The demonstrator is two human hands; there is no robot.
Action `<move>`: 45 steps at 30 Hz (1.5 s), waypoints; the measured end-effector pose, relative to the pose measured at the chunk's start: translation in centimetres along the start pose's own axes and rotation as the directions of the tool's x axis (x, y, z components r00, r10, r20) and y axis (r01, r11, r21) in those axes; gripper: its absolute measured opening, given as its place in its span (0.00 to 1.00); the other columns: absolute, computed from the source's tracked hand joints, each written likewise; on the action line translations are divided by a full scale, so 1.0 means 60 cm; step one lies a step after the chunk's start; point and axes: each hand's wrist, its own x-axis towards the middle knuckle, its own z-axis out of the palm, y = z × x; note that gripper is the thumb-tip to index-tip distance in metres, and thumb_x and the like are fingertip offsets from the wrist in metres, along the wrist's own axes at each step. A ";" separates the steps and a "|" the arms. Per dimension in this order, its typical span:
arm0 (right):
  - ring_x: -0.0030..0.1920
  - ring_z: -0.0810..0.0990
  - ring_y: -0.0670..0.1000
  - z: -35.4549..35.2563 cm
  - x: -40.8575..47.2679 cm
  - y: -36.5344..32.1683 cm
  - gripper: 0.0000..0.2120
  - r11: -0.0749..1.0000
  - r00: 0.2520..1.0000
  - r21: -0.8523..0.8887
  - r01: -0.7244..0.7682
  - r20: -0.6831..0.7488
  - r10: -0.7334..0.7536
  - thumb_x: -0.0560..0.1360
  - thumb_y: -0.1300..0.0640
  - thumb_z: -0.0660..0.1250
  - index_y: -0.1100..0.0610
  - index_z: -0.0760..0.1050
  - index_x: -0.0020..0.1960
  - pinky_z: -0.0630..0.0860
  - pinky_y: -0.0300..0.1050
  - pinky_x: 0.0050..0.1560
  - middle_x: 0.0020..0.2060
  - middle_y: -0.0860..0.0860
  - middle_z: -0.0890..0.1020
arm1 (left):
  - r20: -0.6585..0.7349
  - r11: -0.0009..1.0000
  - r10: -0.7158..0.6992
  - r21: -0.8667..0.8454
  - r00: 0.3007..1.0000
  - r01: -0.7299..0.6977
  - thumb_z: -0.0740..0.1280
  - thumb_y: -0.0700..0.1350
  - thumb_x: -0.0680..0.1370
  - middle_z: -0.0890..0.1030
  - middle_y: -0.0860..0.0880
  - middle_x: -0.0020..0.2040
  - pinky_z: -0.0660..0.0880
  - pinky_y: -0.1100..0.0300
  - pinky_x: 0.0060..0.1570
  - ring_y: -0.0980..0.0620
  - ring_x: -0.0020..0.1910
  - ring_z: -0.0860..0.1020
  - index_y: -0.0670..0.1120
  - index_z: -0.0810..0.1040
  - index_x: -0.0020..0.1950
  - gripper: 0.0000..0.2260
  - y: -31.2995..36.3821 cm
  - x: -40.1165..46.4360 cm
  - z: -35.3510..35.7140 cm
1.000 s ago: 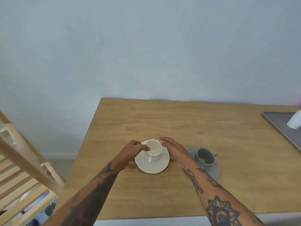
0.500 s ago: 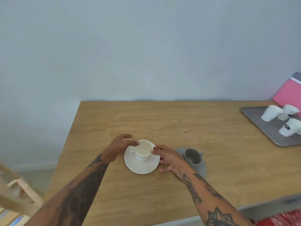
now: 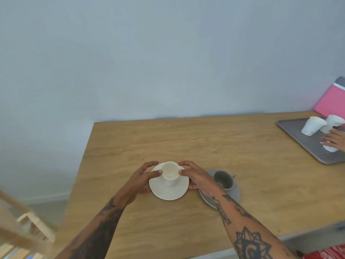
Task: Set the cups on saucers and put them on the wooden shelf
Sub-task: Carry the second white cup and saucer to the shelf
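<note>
A white cup [image 3: 170, 173] stands upright on a white saucer [image 3: 168, 193] near the table's front left. My left hand [image 3: 140, 182] holds the saucer's left edge and my right hand [image 3: 197, 178] holds its right edge. Both thumbs rest against the cup's sides. I cannot tell whether the saucer is off the table. Just right of it, a grey cup [image 3: 224, 180] sits on a grey saucer [image 3: 236, 192], partly behind my right wrist. The wooden shelf [image 3: 28, 227] shows blurred at the lower left, beside the table.
The wooden table [image 3: 168, 143] stands against a pale wall. At its far right lies a grey tray [image 3: 302, 144] with white paper cups [image 3: 312, 126], and another person's hand [image 3: 334, 139] rests on it. A pink folder [image 3: 330, 101] leans behind the tray.
My hands have gone from touching the cup's rim to gripping the saucer's edges. The view has swung right, so less of the shelf shows. Another person's hand has appeared at the tray.
</note>
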 end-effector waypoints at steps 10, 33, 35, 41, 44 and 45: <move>0.48 0.82 0.47 0.011 0.000 0.013 0.11 0.999 0.999 0.025 0.048 0.004 -0.048 0.74 0.50 0.73 0.43 0.81 0.56 0.79 0.44 0.45 0.52 0.50 0.83 | -0.071 0.999 0.032 -0.023 0.997 -0.034 0.74 0.46 0.75 0.85 0.47 0.50 0.78 0.63 0.28 0.59 0.32 0.84 0.56 0.84 0.56 0.11 -0.004 0.001 0.014; 0.46 0.81 0.48 0.022 -0.254 -0.247 0.12 0.882 0.867 -0.124 0.455 0.286 -0.407 0.75 0.48 0.71 0.43 0.79 0.58 0.79 0.46 0.44 0.50 0.46 0.82 | -0.378 0.940 0.340 0.101 0.861 -0.327 0.74 0.50 0.74 0.83 0.51 0.57 0.77 0.54 0.43 0.48 0.53 0.81 0.62 0.83 0.54 0.10 0.194 -0.357 0.026; 0.47 0.81 0.49 0.043 -0.288 -0.251 0.13 0.865 0.843 -0.135 0.483 0.340 -0.417 0.75 0.48 0.70 0.43 0.79 0.59 0.79 0.47 0.45 0.52 0.48 0.82 | -0.433 0.940 0.337 0.098 0.836 -0.328 0.74 0.51 0.73 0.84 0.51 0.54 0.78 0.54 0.43 0.49 0.50 0.82 0.63 0.84 0.53 0.10 0.179 -0.407 0.020; 0.49 0.81 0.50 0.160 -0.387 -0.219 0.13 0.834 0.744 -0.128 0.537 0.537 -0.397 0.74 0.48 0.71 0.43 0.79 0.59 0.78 0.46 0.44 0.60 0.50 0.83 | -0.628 0.946 0.280 0.050 0.726 -0.321 0.75 0.50 0.73 0.83 0.51 0.41 0.79 0.52 0.45 0.49 0.43 0.79 0.62 0.84 0.53 0.11 0.086 -0.574 -0.014; 0.50 0.80 0.51 0.246 -0.431 -0.185 0.13 0.824 0.684 -0.130 0.552 0.635 -0.358 0.75 0.48 0.70 0.43 0.79 0.59 0.78 0.48 0.46 0.59 0.50 0.82 | -0.710 0.953 0.231 0.026 0.666 -0.303 0.74 0.48 0.74 0.82 0.49 0.44 0.79 0.54 0.43 0.49 0.43 0.80 0.60 0.83 0.56 0.12 0.026 -0.669 -0.034; 0.51 0.80 0.51 0.277 -0.447 -0.175 0.13 0.817 0.659 -0.129 0.561 0.667 -0.347 0.75 0.48 0.70 0.43 0.79 0.60 0.78 0.49 0.48 0.58 0.49 0.82 | -0.740 0.954 0.212 0.016 0.639 -0.298 0.74 0.48 0.75 0.82 0.49 0.46 0.78 0.54 0.42 0.49 0.44 0.80 0.60 0.82 0.56 0.12 0.007 -0.700 -0.043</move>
